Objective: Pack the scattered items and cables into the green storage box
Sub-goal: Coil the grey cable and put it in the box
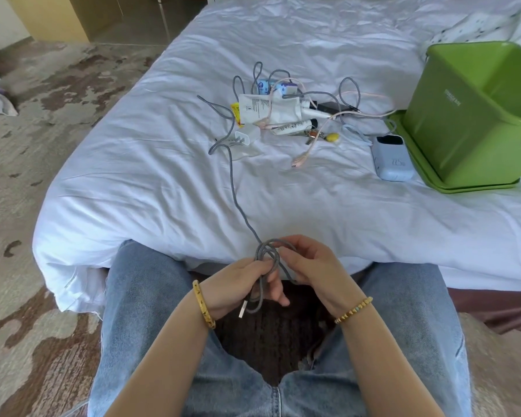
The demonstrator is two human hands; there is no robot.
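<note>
White bedding covered the bed [163,182], and the green storage box [451,115] stood open on its lid at the far right edge. Beside the box lay a pale blue power bank [392,159]; farther left a tangle of cables, tubes and a white charger [247,135] was scattered. From that pile the grey cable [238,203] ran down to the left hand [244,284] and right hand [310,266], both curled around its coiled loops over the lap.

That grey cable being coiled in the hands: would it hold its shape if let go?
Probably not. The grey cable lies in loose curves across the bed, so it looks floppy. Both hands, left and right, pinch the loops, suggesting they would spring open.
</note>
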